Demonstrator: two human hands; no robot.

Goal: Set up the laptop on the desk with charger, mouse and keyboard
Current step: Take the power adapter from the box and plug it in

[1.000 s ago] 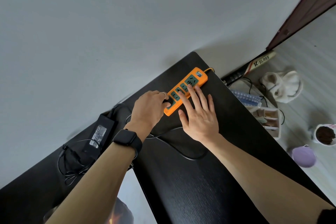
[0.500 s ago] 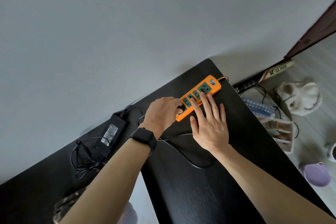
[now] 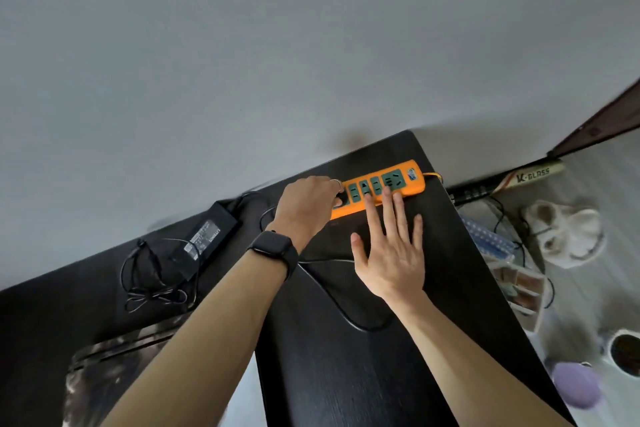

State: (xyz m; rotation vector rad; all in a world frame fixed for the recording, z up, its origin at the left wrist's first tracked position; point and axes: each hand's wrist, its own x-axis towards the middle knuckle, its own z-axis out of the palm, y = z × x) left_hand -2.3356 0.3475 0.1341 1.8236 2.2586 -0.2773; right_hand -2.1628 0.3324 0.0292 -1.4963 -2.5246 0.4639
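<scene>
On the dark bench (image 3: pixel 398 374) an orange power strip (image 3: pixel 379 188) lies at about 1 o'clock, near the far corner by the wall. The left hand (image 3: pixel 306 206) is curled over the strip's left end, its grip closed on a black plug there — mostly hidden — while the right hand (image 3: pixel 389 253) lies flat and open, fingertips (image 3: pixel 367 199) resting on the strip's sockets. The laptop charger brick (image 3: pixel 207 236) lies at 10 o'clock with its coiled cable (image 3: pixel 152 284) beside it.

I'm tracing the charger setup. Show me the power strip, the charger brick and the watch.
power strip (image 3: pixel 398 180): head view, green socket panel.
charger brick (image 3: pixel 207 236): head view, label face.
watch (image 3: pixel 273 248): head view, dark screen.
</scene>
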